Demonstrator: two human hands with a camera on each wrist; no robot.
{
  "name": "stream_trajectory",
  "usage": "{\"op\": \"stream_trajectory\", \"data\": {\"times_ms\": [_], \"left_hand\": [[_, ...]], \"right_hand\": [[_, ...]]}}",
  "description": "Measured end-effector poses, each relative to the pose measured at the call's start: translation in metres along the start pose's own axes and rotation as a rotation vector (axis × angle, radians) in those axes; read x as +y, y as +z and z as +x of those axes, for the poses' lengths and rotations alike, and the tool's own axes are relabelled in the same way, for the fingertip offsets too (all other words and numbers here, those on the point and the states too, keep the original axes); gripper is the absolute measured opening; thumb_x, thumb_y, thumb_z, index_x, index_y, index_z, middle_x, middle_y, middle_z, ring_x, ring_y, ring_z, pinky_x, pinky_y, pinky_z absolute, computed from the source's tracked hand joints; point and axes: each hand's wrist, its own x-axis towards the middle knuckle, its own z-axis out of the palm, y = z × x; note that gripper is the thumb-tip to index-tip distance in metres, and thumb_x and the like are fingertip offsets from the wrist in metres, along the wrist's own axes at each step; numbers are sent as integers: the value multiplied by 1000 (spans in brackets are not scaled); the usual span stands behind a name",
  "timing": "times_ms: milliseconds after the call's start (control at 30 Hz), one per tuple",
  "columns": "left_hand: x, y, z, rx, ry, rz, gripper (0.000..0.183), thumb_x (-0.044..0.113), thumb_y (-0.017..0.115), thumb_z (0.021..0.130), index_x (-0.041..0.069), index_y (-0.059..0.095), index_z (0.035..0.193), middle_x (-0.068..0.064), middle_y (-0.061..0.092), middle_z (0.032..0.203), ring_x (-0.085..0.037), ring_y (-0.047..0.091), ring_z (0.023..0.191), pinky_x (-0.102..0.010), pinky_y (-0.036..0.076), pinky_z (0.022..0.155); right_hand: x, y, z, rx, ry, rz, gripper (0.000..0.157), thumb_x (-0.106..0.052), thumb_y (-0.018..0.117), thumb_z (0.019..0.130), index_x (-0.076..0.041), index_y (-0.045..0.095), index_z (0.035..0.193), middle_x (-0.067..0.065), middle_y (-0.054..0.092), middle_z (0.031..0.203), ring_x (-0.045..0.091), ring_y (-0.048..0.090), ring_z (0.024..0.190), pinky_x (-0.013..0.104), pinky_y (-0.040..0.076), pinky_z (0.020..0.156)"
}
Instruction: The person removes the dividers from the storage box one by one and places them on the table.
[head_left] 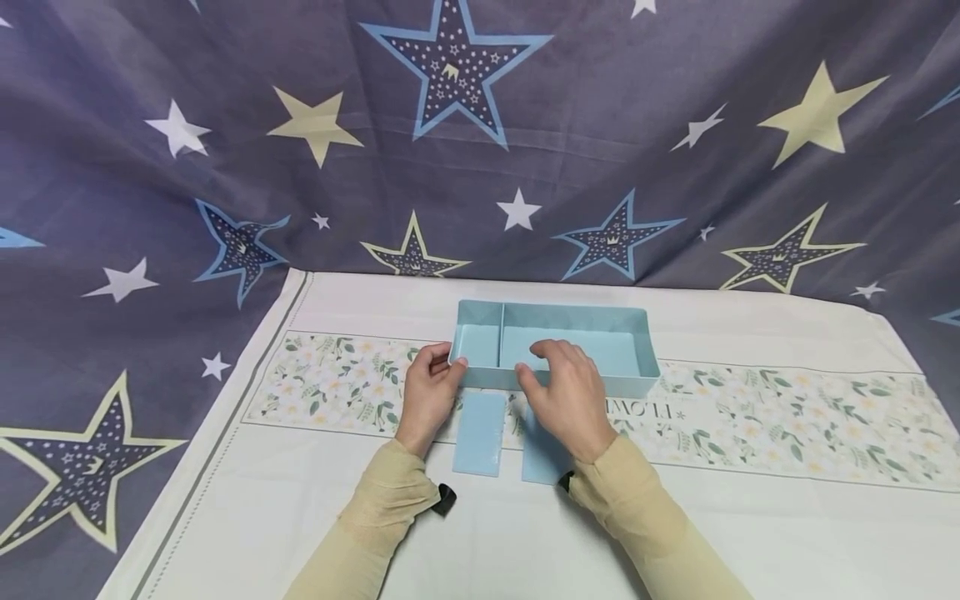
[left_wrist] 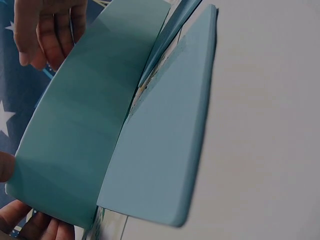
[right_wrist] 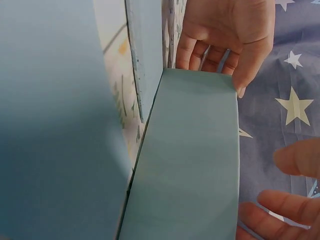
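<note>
A light blue divided box stands on the table, with a small compartment at left and a long one at right. My left hand grips its left end, thumb at the near corner of the rim and fingers against the end wall. Over the near wall, my right hand hovers with fingers apart and loosely bent, holding nothing. Two flat blue panels lie in front of the box: the left panel is fully visible, while the right panel is partly hidden under my right hand and wrist.
A white tablecloth with a printed floral band covers the table. Behind and to the left hangs a dark curtain with a star pattern. A black strap end sticks out from the left sleeve.
</note>
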Motion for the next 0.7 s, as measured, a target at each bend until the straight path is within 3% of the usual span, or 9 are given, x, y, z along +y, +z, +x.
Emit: {"op": "stream_trajectory", "data": {"times_ms": [367,700], "left_hand": [[1,1,-1,1,-6,-8,38,9,66,89,-7,55,121,-25,58,116,-31,59,104,-39,51,92],[0,0,-1,1,4,-14,37,8,66,89,-7,55,121,-25,57,116,-31,59,105,-39,52,91]], "right_hand": [[5,12,12,-21,55,-17,27,-28,70,85,-5,68,100,9,68,91,28,62,84,44,51,72],[2,20,23,-107,139,-27,28,-34,67,88,-7,71,95,6,69,84,23,62,72,41,51,63]]}}
